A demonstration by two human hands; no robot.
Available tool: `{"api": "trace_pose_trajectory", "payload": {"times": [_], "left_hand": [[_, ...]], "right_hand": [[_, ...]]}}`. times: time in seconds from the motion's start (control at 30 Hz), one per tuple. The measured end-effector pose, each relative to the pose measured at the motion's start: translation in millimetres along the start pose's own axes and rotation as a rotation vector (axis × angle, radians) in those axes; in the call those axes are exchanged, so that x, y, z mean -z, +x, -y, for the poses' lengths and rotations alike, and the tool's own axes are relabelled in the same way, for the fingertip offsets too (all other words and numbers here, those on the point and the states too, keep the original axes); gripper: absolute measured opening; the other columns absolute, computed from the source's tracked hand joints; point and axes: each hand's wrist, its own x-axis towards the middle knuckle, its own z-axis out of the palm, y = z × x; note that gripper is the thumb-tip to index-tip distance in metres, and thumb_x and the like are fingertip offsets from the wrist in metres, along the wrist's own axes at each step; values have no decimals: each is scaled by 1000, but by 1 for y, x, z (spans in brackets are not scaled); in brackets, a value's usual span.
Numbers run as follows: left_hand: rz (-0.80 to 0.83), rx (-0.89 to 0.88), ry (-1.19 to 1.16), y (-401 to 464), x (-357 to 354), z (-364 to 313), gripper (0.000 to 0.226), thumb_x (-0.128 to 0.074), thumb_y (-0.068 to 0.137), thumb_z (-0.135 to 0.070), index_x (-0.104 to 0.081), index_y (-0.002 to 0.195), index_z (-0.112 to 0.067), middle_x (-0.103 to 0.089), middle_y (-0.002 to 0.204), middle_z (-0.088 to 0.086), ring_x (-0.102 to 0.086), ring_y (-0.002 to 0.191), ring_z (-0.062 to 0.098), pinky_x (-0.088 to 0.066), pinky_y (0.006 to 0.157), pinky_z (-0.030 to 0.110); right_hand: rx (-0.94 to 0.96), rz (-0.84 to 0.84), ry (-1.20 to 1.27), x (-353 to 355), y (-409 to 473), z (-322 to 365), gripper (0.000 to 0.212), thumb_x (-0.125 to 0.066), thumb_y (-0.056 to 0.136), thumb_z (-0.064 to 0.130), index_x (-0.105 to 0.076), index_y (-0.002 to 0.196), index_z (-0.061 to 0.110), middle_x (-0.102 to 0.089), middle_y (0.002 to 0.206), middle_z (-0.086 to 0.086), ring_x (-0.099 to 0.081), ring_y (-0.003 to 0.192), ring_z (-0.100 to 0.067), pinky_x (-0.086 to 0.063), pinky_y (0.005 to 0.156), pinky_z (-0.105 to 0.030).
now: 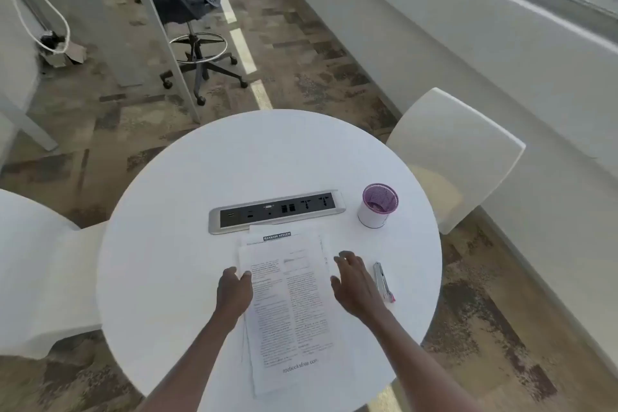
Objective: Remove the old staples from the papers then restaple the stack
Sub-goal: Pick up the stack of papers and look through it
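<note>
A loose stack of printed papers (291, 304) lies on the round white table (174, 217), its sheets fanned slightly out of line. My left hand (234, 291) rests on the stack's left edge, thumb on the top sheet. Over the right edge my right hand (354, 281) lies with fingers spread, holding nothing. A small silver stapler with a pink end (384, 281) lies on the table just right of my right hand, apart from it. No staples can be made out on the papers.
A built-in power socket strip (277, 212) sits just beyond the papers. A white cup with a purple mesh insert (378, 206) stands at the right. White chairs (461, 157) flank the table on both sides.
</note>
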Motion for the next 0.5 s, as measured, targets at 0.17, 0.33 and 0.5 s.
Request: {"api": "trace_pose_trajectory", "payload": {"times": [0.17,0.33,0.5], "left_hand": [[-61,73,-51,9,-15,9,56,-51,101,-19,-32,149,3,-36,153,23,-36,140,38,-31,114,44],[-111,97,-103,22,-23,9,44,-51,98,-11,-42,136,10,-52,139,27,-47,129,42,-35,111,49],[-94,120,-171,31,-23,4,47,-56,96,-12,-44,136,10,-58,129,28,-53,124,43,-42,106,51]], "right_hand": [[-117,124,81,-21,5,-1,50,-52,97,15,-44,144,1,-47,146,-8,-42,134,-26,-36,109,-31],[-145,122,158,-34,15,1,50,-52,96,14,-45,144,1,-47,145,-9,-43,134,-26,-36,110,-31],[-149,86,206,-41,15,3,53,-54,96,11,-43,147,2,-44,154,-8,-37,142,-24,-26,116,-26]]}}
